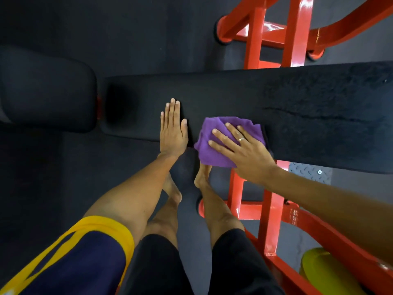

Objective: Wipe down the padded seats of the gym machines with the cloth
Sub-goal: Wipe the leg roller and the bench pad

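Pressing the cloth (223, 141) flat, the right hand (242, 150) lies spread on the seat (212, 96).

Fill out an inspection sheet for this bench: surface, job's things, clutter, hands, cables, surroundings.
Surface: black bench pad; rougher-looking patch toward its right end, cause unclear.
Job's things: purple cloth bunched at the pad's near edge, partly overhanging.
Clutter: yellow-green object low right by the frame; cannot tell what it is.
Hands: left hand flat on the pad, fingers straight; right hand presses the cloth, fingers spread.
Cables: nothing seen.
Surroundings: red frame under the pad; second pad at left; dark floor.
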The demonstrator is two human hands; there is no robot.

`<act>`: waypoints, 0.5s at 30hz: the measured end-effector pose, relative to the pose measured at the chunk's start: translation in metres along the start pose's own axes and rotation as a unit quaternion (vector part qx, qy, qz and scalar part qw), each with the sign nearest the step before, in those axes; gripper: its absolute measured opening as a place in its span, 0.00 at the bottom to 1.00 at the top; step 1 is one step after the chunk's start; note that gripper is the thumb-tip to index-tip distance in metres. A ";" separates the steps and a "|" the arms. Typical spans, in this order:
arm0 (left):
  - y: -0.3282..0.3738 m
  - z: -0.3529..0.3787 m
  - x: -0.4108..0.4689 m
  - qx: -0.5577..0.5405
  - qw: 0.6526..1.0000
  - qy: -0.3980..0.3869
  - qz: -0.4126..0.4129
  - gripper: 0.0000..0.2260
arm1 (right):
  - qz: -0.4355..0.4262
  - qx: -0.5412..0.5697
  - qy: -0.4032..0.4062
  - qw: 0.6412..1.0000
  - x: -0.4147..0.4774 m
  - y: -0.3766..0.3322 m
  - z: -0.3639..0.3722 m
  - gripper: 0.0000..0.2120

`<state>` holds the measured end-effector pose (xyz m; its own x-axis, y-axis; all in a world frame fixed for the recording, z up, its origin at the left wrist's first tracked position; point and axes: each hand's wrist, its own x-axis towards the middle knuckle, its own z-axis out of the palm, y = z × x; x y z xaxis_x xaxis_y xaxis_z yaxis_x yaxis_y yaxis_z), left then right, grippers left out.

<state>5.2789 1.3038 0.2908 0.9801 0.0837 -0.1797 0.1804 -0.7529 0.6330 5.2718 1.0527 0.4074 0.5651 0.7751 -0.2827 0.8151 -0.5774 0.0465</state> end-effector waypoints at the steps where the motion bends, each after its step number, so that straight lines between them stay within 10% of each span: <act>1: 0.001 -0.001 -0.001 0.002 1.000 -0.002 0.000 0.25 | -0.030 -0.033 0.003 0.999 -0.015 0.006 0.001 0.43; 15: 0.010 -0.005 -0.002 0.020 0.999 -0.010 -0.024 0.25 | -0.169 -0.169 -0.194 0.952 -0.004 -0.028 0.074 0.33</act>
<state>5.2792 1.2993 0.3012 0.9686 0.1071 -0.2244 0.2230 -0.7738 0.5929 5.2369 1.0468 0.3359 0.2285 0.7111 -0.6649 0.9731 -0.1465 0.1778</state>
